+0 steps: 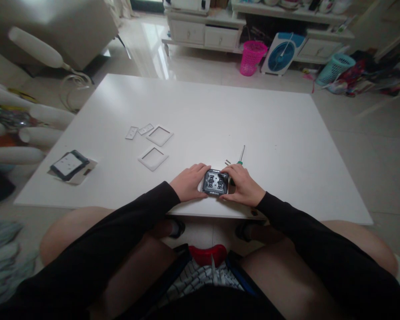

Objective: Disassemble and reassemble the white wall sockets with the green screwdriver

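Close to the table's near edge, a black wall socket module (215,182) sits between my two hands. My left hand (190,181) grips its left side, thumb at the near edge and fingers at the far edge. On the opposite side my right hand (242,184) holds it the same way. A screwdriver (242,154) with a green handle lies just beyond my right hand, its handle partly covered by that hand. Two small screws (228,162) lie beside it. Farther left are two white square frames (159,135), (153,158) and two small white socket covers (131,133), (146,129).
A white-faced socket (69,165) with a dark rim rests on a white piece at the left of the white table (253,115). Beyond the table stand a pink basket (252,58), a blue-and-white fan (282,54) and a low cabinet (190,32).
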Tool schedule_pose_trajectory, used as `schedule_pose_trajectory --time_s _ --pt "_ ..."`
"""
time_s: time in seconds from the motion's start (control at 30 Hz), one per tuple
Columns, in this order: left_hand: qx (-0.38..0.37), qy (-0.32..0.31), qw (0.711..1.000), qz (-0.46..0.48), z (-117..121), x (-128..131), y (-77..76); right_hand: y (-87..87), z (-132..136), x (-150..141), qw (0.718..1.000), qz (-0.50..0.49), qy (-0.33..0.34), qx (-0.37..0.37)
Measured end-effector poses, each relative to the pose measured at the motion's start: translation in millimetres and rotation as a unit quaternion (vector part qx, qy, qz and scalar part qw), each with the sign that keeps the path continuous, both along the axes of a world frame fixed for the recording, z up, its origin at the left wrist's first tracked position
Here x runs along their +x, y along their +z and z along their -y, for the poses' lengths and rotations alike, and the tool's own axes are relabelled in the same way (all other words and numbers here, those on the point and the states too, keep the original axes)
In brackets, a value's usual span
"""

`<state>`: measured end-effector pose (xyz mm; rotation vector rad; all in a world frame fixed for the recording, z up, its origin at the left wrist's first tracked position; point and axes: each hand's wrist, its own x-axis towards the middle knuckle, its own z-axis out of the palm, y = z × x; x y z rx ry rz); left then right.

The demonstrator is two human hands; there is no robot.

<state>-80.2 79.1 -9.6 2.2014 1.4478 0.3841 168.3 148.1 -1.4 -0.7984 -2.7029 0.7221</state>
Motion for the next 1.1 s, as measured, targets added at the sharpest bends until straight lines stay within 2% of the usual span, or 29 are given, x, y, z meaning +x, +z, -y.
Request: schedule_pose_trajectory --time_s 0.27,0.67,1.1 --pt "-0.005 -0.012 1.000 -0.004 -0.7 -3.3 4.3 0.4 1.4 0.1 1.000 0.000 -0.004 -0.002" --pt "-0.012 -0.018 1.000 0.012 -4.0 -9.0 -2.8 -1.5 1.0 1.3 1.000 -0.003 -0.003 -0.006" --pt "-0.015 -0.012 1.000 0.010 -3.6 -8.5 -1.7 -2.9 0.2 2.1 1.000 -0.010 0.004 -0.001"
